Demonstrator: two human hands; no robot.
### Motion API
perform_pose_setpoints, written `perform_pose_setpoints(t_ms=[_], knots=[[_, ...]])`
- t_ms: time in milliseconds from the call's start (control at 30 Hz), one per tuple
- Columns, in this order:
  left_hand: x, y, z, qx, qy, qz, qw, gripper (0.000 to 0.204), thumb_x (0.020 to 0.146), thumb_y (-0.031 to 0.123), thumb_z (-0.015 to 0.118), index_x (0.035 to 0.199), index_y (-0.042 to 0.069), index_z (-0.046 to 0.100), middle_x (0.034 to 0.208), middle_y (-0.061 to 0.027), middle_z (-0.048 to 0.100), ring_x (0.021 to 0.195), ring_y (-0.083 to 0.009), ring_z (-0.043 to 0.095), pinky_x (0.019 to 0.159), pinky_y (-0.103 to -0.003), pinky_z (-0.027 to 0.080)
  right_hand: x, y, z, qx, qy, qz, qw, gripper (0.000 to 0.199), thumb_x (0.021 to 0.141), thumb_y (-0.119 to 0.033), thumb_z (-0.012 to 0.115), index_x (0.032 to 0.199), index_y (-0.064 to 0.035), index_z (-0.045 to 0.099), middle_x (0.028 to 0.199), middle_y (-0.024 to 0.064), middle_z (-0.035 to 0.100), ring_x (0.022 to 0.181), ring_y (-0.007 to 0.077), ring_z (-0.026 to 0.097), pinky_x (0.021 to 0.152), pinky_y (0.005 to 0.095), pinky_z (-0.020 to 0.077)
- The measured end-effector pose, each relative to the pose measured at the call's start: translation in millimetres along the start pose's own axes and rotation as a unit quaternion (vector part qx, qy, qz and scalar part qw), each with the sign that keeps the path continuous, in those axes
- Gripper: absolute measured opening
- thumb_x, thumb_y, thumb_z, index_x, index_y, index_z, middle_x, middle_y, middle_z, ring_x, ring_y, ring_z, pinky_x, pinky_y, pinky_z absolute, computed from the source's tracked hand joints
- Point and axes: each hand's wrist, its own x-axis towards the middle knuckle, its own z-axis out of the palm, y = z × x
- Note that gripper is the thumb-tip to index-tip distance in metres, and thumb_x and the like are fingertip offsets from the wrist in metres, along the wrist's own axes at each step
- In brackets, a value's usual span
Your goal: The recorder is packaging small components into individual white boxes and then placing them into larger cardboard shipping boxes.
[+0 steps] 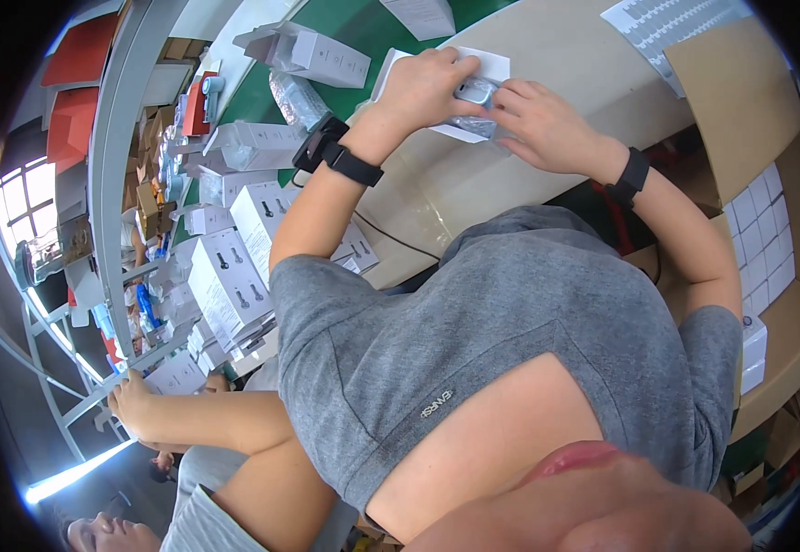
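Observation:
An opened white box (pixel 494 66) lies on the table at the top middle. In its opening sits a small light-blue and white device (pixel 475 90) in clear plastic. My left hand (pixel 425 85) reaches over the box from the left, thumb and forefinger closed about the device's two sides; its other fingers are partly hidden. From the right, my right hand (pixel 547 124) has its fingers bent together at the device's right end, on the clear plastic wrap (pixel 473 125). Exactly what the right fingertips pinch is partly hidden.
Left of my arm stand several white boxes (pixel 243 230), some with open flaps. A bubble-wrapped item (pixel 297 101) lies on the green mat (pixel 245 92). At right, a large carton (pixel 736 101) holds small white boxes (pixel 763 230). A co-worker's arm (pixel 207 419) is at lower left.

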Motion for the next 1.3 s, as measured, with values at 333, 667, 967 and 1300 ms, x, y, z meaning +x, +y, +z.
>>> perform_pose_setpoints(t_ms=[333,667,967,1300], knots=[[7.0,-21.7,17.9,-0.153,-0.023,-0.116,0.981,0.043,0.06,0.039,0.073,0.086,0.012,0.052,0.079,-0.0034,0.055,0.07,-0.0212,0.056,0.058,-0.031,0.045,1.5,29.6,3.0,0.07,0.016,0.004,0.997,0.04,0.068,-0.011,0.064,0.104,-0.0045,0.049,0.105,0.0105,0.046,0.108,0.0263,0.044,0.084,0.0374,0.0385],[-5.3,-21.9,23.6,-0.232,0.014,-0.148,0.961,0.042,0.063,0.032,0.073,0.092,0.009,0.053,0.08,-0.004,0.054,0.071,-0.0182,0.055,0.06,-0.029,0.044,32.2,34.6,4.1,0.078,-0.012,0.076,0.994,0.027,0.071,-0.02,0.064,0.088,-0.0025,0.053,0.095,0.0112,0.05,0.091,0.0261,0.051,0.071,0.033,0.0448],[-30.5,49.1,40.7,-0.094,0.442,-0.153,0.879,0.069,0.066,0.022,0.072,0.119,0.001,0.035,0.116,-0.0175,0.042,0.109,-0.0283,0.04,0.089,-0.04,0.035,12.5,42.1,-15.1,-0.114,0.01,0.099,0.988,0.04,0.068,-0.035,0.066,0.081,0.0003,0.055,0.085,0.013,0.053,0.075,0.0282,0.056,0.063,0.0338,0.0468],[-26.7,54.6,139.5,-0.566,0.406,-0.252,0.672,0.104,0.054,0.03,0.082,0.13,0.003,0.017,0.125,-0.0154,0.036,0.118,-0.0263,0.034,0.098,-0.041,0.028,26.4,21.4,-28.7,-0.106,-0.052,0.041,0.992,0.028,0.071,-0.029,0.064,0.077,-0.0024,0.058,0.068,0.0123,0.058,0.067,0.028,0.058,0.059,0.0349,0.0466]])
